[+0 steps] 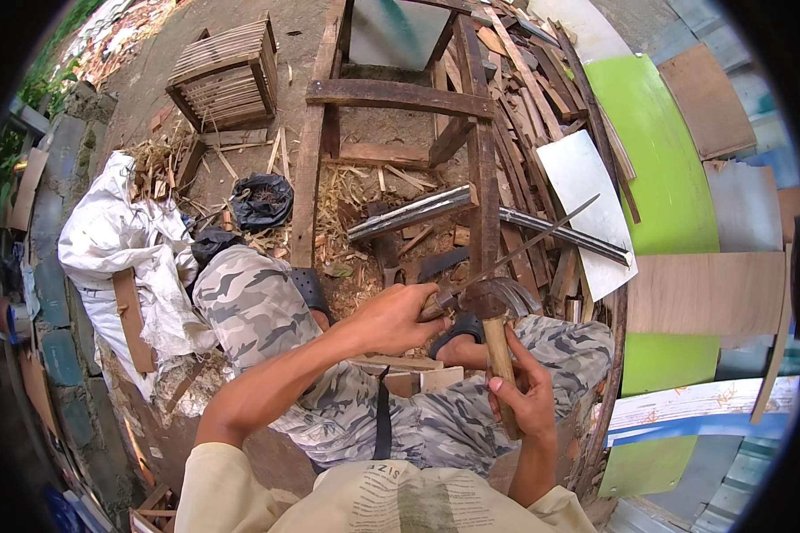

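Note:
My left hand (pixel 391 320) is closed round the brown handle of a long, thin blade (pixel 549 232), which tapers to a point up and to the right. My right hand (pixel 526 401) grips a claw hammer (pixel 499 351) by its wooden handle, head up. The hammer's rusty head is beside the blade's handle end and overlaps it; whether they touch I cannot tell. Both tools are above my lap, between my knees in camouflage trousers (pixel 258 298). Beyond them stands a dark wooden frame (pixel 400 96) with upright legs and crossbars.
A handsaw (pixel 440 263) lies among wood shavings and metal-edged strips (pixel 413 213). Left are a white sack (pixel 120 226), a black plastic bag (pixel 262 201) and a slatted wooden crate (pixel 227 75). Scrap wood (pixel 529 107) is heaped right of the frame, beside a green panel (pixel 653 151).

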`<state>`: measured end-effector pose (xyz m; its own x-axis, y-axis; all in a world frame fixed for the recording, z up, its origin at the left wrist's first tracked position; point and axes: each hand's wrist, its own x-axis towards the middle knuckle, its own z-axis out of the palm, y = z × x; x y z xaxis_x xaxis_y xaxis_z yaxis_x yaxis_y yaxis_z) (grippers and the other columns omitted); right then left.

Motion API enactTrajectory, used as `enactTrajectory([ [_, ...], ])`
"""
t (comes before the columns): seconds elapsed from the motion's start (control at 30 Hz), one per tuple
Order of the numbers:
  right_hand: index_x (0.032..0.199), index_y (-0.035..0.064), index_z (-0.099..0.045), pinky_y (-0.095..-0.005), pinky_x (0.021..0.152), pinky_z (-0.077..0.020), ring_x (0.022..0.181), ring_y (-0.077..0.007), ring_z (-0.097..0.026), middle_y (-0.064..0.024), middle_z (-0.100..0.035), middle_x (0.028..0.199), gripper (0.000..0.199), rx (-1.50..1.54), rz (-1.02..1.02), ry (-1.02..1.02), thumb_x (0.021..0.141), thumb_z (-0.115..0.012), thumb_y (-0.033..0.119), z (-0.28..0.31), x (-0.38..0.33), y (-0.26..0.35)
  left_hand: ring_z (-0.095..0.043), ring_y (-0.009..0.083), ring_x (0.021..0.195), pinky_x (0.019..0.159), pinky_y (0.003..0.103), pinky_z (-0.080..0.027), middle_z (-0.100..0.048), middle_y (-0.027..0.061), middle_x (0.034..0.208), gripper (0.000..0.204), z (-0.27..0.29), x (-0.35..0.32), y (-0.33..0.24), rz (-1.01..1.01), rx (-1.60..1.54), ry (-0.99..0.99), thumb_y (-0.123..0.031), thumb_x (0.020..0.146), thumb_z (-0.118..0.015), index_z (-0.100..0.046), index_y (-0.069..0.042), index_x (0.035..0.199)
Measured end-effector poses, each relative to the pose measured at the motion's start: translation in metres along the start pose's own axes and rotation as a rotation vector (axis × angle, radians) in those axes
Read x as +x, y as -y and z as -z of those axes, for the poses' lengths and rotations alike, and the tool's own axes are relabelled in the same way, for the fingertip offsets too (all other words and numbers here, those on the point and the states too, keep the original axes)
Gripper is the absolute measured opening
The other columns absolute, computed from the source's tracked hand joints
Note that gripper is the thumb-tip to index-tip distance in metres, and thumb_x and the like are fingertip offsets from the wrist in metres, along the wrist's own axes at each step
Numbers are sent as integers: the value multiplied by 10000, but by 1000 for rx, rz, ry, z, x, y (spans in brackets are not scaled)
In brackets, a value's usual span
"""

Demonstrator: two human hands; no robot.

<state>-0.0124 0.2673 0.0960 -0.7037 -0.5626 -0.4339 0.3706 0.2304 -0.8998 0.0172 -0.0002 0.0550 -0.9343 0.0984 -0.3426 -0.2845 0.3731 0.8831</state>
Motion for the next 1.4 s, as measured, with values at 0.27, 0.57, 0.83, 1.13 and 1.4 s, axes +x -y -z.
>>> enactTrajectory([
  [0.27,1562,34,-322,-259,487,-486,574,-130,-586,-101,-632,883,774,13,19,17,872,-672,8,0,6,1,-654,263,636,629,403,-487,-678,169,721,421,-8,3,19,-61,-96,-6,-318,907,-708,-642,17,1154],
  [0.57,1561,47,-335,-233,475,-461,575,-74,-551,-69,-632,923,749,-152,59,-75,887,-650,-37,-6,16,14,-693,395,840,783,451,-521,-683,281,842,441,0,4,10,-5,-108,31,-254,840,-721,-628,70,1124],
  [0.83,1550,69,-373,-199,500,-454,591,-35,-537,-63,-681,1047,721,-192,-8,-31,889,-637,-51,-4,16,11,-682,332,779,728,429,-518,-679,244,813,455,5,3,16,-5,-12,27,-159,805,-689,-615,36,1209],
  [1.13,1563,67,-346,-197,552,-462,663,-29,-536,-71,-680,1166,736,-254,-40,64,890,-603,-88,-9,13,8,-685,346,786,730,431,-520,-685,254,819,400,5,1,18,9,6,19,-150,788,-718,-652,48,1128],
  [1.4,1550,55,-364,-228,467,-472,556,-67,-547,-87,-660,1026,783,-355,298,61,834,-645,-95,-3,21,-28,-668,340,783,745,428,-519,-681,248,837,404,7,0,8,168,82,104,-134,771,-709,-651,31,1136],
])
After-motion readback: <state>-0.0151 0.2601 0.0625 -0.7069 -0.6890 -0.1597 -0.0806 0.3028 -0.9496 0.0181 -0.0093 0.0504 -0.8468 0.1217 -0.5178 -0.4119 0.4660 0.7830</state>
